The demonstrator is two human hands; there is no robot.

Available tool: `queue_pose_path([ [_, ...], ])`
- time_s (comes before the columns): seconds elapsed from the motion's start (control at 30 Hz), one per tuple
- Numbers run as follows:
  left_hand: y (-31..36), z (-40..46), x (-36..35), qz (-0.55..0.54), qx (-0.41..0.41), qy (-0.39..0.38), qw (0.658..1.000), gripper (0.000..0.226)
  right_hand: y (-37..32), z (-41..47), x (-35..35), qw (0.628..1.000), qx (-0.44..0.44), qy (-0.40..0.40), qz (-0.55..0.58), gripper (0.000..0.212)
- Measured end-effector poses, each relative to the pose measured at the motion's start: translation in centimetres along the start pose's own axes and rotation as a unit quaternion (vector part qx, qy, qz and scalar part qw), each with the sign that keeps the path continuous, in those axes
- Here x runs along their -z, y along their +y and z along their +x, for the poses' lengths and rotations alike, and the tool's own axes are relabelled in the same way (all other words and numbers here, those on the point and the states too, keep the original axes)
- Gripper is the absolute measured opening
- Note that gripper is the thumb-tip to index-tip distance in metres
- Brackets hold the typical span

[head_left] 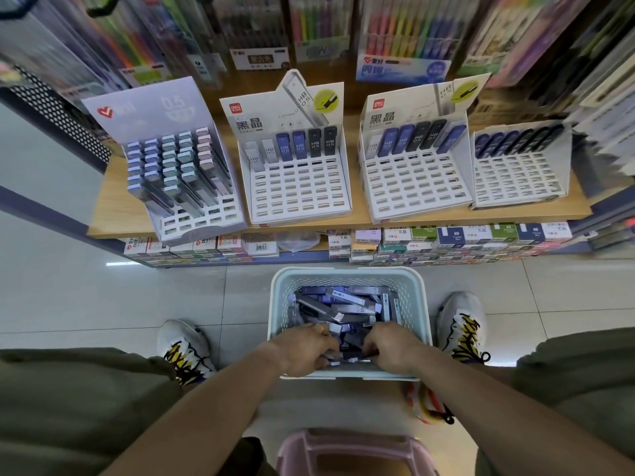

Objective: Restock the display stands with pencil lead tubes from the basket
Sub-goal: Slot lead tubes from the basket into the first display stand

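A pale blue basket [422, 304] stands on the floor between my feet, filled with many pencil lead tubes [340, 304] in purple, grey and black. Both hands reach into its near end. My left hand [302, 348] has its fingers curled down among the tubes, and my right hand [390, 345] curls its fingers over tubes beside it. What exactly each hand grips is hidden by the fingers. On the wooden shelf [117, 207] stand several white display stands: a nearly full one at left [202, 214], and others [299, 190] [415, 187] [519, 180] with only their back row filled.
Packs of pens and highlighters hang on the wall behind the stands. Boxes of stock sit on the low shelf [446, 242] under the wooden one. A pink stool or tub [347, 451] lies close below me. My shoes [182, 345] [464, 321] flank the basket on the tiled floor.
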State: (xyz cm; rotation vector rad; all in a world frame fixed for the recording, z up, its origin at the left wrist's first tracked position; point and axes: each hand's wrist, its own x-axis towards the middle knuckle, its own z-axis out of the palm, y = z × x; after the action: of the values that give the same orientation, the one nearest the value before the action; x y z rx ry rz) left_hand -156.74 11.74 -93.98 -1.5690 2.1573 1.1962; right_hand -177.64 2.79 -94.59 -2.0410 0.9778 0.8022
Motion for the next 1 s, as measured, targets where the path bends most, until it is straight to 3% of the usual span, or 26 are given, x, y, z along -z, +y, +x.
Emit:
queue_pose_path([
  [0.27,0.2,-0.4,0.2,-0.042,0.002,0.033,0.999,0.023,-0.4,-0.1,0.5,0.998,0.006,-0.053,0.016,0.038],
  [0.4,0.7,0.2,0.2,-0.185,0.024,0.068,0.98,0.017,-0.6,-0.3,1.0,0.997,0.017,-0.066,0.032,0.038],
  [0.57,1.1,0.5,0.9,-0.374,0.08,0.102,0.918,0.007,-1.2,-0.9,1.8,0.995,0.034,-0.075,0.061,0.034],
  [0.8,1.6,1.1,2.8,-0.571,0.153,0.214,0.777,0.016,-1.6,-1.4,2.2,0.991,0.047,-0.073,0.105,0.03],
  [0.87,1.5,1.2,3.2,-0.607,0.185,0.239,0.735,0.018,-1.3,-1.7,2.4,0.985,0.043,-0.066,0.15,0.02],
  [1.0,1.1,1.2,3.9,-0.706,0.234,0.27,0.612,0.021,-0.8,-2.1,3.8,0.955,0.02,-0.033,0.293,0.014],
])
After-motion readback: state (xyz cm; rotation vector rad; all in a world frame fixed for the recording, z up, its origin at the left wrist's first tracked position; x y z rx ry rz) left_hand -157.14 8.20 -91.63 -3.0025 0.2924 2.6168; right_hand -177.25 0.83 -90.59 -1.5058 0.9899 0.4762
